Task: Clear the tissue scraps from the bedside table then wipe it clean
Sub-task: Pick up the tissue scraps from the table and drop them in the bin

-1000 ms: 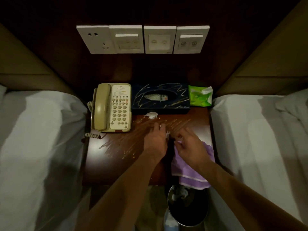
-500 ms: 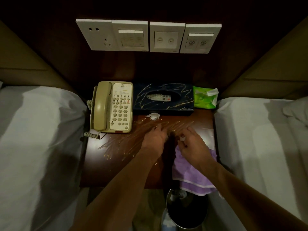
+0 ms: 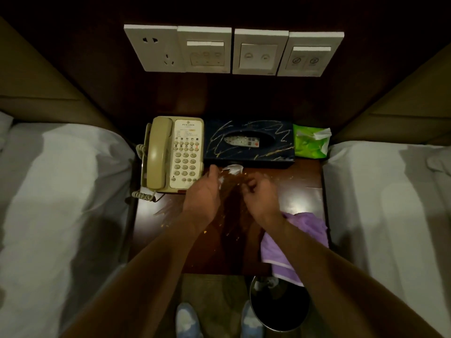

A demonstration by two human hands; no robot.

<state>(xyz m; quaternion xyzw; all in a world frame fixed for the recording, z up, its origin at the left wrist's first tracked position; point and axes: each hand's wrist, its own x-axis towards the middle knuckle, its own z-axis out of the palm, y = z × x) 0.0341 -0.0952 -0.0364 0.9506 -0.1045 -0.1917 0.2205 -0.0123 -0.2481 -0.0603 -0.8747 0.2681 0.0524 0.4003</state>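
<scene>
Dimly lit from above, a dark wooden bedside surface (image 3: 305,198) sits between two white beds. The largest tissue scrap (image 3: 233,169) lies at its back, touching the front of a dark blue tissue box (image 3: 268,152). The left hand (image 3: 202,196) reaches toward that scrap, one fingertip just beside it. Its grip is curled, and small white tissue bits (image 3: 221,182) show against its fingers, seemingly held there. The right hand (image 3: 260,193) hovers close by with its grip curled tight; whether it has hold of anything cannot be told. Pale crumbs (image 3: 230,230) streak the wood near both wrists.

To do this step well, pinch the scrap and lift it rather than drag it, so it neither tears nor smears the crumbs.

The blue box holds a remote control (image 3: 241,141) in its oval opening. A round black bin (image 3: 300,320) stands on the floor at the near edge, with white scraps (image 3: 267,282) inside. A purple cloth (image 3: 302,230) lies on the near right corner, overhanging the bin.
</scene>
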